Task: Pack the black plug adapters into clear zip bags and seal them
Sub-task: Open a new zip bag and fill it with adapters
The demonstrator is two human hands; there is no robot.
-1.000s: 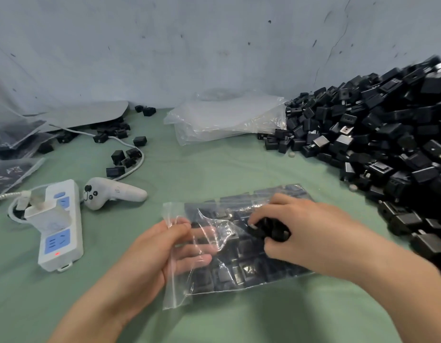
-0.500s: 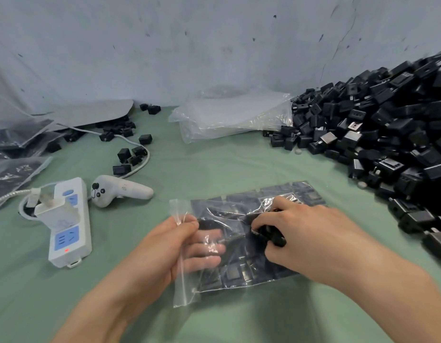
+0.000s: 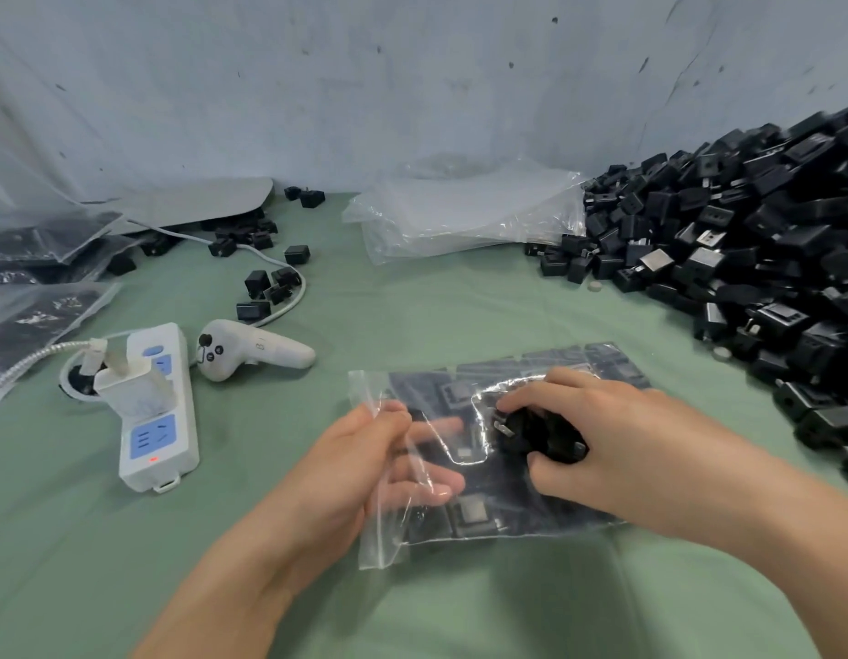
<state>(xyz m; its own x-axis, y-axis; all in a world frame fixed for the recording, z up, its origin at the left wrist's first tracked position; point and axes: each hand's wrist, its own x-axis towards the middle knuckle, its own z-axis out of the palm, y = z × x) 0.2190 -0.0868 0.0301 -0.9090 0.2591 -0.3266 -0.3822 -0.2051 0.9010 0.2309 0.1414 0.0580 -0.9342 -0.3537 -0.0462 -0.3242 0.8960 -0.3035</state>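
A clear zip bag (image 3: 465, 516), filled with several black plug adapters, lies flat on the green table in front of me. My left hand (image 3: 360, 468) holds its open left end, thumb on top of the plastic and fingers inside the mouth. My right hand (image 3: 603, 439) grips a black plug adapter (image 3: 531, 432) with metal prongs, over the middle of the bag. A big heap of loose black adapters (image 3: 745, 240) fills the right side.
A stack of empty clear bags (image 3: 465, 216) lies at the back centre. A white power strip (image 3: 151, 401) with a charger and a white controller (image 3: 251, 349) sit to the left. Loose adapters (image 3: 265, 287) and packed bags (image 3: 36, 283) lie far left.
My right hand has shifted slightly with the adapter over the bag. The left hand keeps hold of the bag's open end. My view has moved a little to the left.
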